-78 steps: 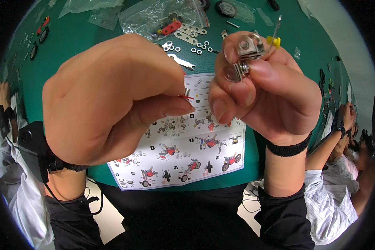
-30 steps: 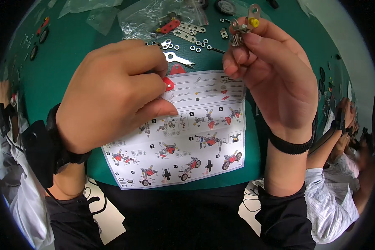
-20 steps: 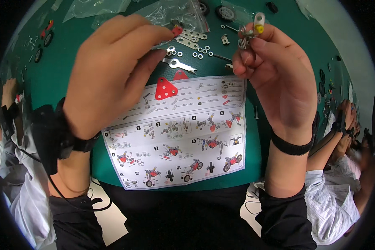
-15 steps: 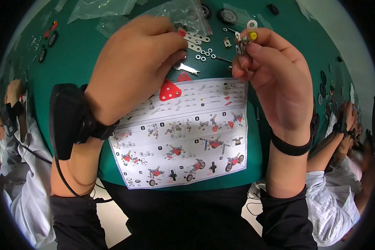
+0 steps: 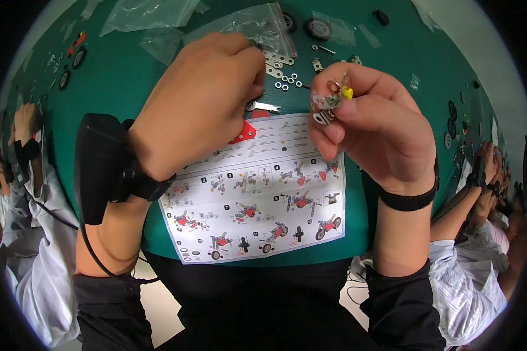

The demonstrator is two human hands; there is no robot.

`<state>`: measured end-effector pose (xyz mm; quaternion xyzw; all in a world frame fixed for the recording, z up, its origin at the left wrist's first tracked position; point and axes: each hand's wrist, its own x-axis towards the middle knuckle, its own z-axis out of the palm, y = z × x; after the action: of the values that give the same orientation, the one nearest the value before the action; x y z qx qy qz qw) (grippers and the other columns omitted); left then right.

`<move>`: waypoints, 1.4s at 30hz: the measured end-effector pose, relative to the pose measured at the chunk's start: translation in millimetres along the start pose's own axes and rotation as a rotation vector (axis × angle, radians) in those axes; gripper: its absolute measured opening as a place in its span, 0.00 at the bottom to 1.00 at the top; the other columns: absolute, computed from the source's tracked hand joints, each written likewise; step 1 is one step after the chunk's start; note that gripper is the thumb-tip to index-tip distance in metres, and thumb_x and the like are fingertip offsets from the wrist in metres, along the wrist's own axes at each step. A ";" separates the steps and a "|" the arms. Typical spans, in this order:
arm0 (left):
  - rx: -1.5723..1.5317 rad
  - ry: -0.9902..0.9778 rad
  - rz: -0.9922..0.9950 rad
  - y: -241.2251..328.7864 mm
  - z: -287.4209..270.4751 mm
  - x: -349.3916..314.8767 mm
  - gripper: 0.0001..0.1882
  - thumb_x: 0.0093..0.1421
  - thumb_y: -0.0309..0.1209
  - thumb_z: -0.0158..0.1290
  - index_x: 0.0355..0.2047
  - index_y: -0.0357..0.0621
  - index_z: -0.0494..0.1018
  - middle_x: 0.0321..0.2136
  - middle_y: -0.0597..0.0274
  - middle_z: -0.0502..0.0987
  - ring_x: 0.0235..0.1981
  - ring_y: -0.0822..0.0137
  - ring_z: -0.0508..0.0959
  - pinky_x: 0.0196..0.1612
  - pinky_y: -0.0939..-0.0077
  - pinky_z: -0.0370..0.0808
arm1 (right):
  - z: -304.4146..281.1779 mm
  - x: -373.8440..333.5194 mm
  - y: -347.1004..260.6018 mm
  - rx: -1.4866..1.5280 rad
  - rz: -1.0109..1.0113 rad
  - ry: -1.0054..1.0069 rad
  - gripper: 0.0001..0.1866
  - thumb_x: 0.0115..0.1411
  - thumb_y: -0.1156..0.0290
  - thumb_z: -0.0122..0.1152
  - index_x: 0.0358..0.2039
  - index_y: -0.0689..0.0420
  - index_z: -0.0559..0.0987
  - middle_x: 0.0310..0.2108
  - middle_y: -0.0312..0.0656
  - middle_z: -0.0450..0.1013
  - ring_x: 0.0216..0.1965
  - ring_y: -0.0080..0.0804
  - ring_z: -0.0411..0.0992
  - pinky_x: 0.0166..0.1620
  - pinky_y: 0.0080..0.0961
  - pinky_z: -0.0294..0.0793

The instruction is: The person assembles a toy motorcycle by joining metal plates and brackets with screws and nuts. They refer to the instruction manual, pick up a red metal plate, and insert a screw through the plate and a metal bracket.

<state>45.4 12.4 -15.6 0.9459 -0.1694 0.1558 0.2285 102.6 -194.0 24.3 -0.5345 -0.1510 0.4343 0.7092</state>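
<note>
My right hand [image 5: 386, 128] pinches a small assembly of bent metal brackets [image 5: 324, 104] with a yellow plastic piece [image 5: 348, 93] on it, held above the sheet's far right corner. My left hand [image 5: 202, 105] hovers left of it, fingers curled together and pointing away from view; what they hold, if anything, is hidden. Partly covered by that hand is a red triangular plate with holes [image 5: 246, 133]. Beyond it lie a small flat spanner [image 5: 266, 107], several nuts [image 5: 285, 82] and perforated metal strips [image 5: 282, 59]. A printed instruction sheet [image 5: 257, 193] lies below both hands.
Clear plastic bags [image 5: 149, 16] lie at the far side of the green table [image 5: 129, 64], near black wheels [image 5: 318, 28] and a bolt [image 5: 325, 50]. Loose parts and wheels [image 5: 452, 126] lie farther right. Other people's arms [image 5: 480, 169] show at both sides.
My right hand has moved left and nearer, turning the bracket assembly. My left hand has shifted slightly right and nearer, covering more of the red plate; the red piece at its fingertips is now out of sight.
</note>
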 end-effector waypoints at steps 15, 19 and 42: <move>-1.363 0.048 -0.360 44.4 -16.3 -15.7 0.14 0.59 0.39 0.55 0.34 0.41 0.69 0.31 0.68 0.69 0.27 0.81 0.66 0.28 0.89 0.61 | 6.6 -3.5 2.8 0.063 0.099 -0.108 0.13 0.50 0.71 0.55 0.32 0.67 0.71 0.18 0.41 0.67 0.19 0.31 0.68 0.25 0.23 0.68; -1.353 0.011 -0.358 41.2 -12.6 -16.7 0.15 0.60 0.40 0.54 0.35 0.41 0.70 0.31 0.69 0.69 0.24 0.82 0.64 0.25 0.90 0.58 | 7.7 -4.8 1.7 0.044 0.087 -0.094 0.12 0.51 0.71 0.55 0.33 0.67 0.72 0.19 0.40 0.67 0.20 0.30 0.68 0.26 0.23 0.69; -1.493 0.042 -0.368 51.1 -17.7 -20.7 0.11 0.59 0.35 0.53 0.34 0.41 0.67 0.31 0.65 0.68 0.25 0.80 0.64 0.26 0.88 0.59 | 13.5 -5.5 5.7 0.104 0.088 -0.115 0.14 0.51 0.72 0.53 0.37 0.68 0.71 0.22 0.42 0.69 0.21 0.27 0.68 0.23 0.22 0.69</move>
<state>3.0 -16.7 11.1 0.5507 -0.0654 -0.0226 0.8318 87.7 -189.5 25.8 -0.4774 -0.1452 0.5023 0.7062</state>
